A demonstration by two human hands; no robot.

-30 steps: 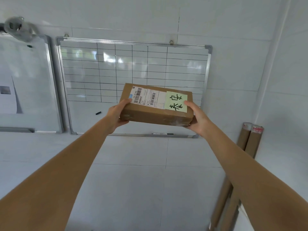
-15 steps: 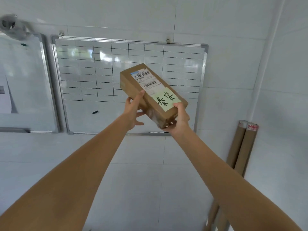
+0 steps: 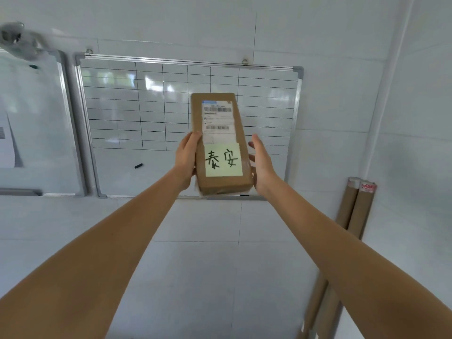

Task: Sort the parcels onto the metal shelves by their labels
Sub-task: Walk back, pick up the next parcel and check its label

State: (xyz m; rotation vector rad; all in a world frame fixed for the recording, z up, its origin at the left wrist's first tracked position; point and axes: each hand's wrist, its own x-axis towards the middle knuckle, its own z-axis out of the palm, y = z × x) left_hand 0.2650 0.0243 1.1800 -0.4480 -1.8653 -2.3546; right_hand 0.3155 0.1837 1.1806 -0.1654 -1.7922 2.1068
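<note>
The parcel (image 3: 220, 143), one brown box bearing a green note (image 3: 223, 160), is held up lengthwise between the left hand (image 3: 187, 159), fingers curled on its edge, and the right hand (image 3: 260, 162), fingers straight alongside. Behind it hang two whiteboards (image 3: 122, 118); two cardboard tubes (image 3: 354, 209) lean in the right corner.

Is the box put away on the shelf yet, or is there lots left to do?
Not yet. No shelf shows in this view, so nothing looks put away. In hand: the cardboard parcel is held up between the left hand and right hand, its green sticky note reading 泰安 facing the camera, before a gridded whiteboard. Left: carrying it to the matching shelf.
</note>
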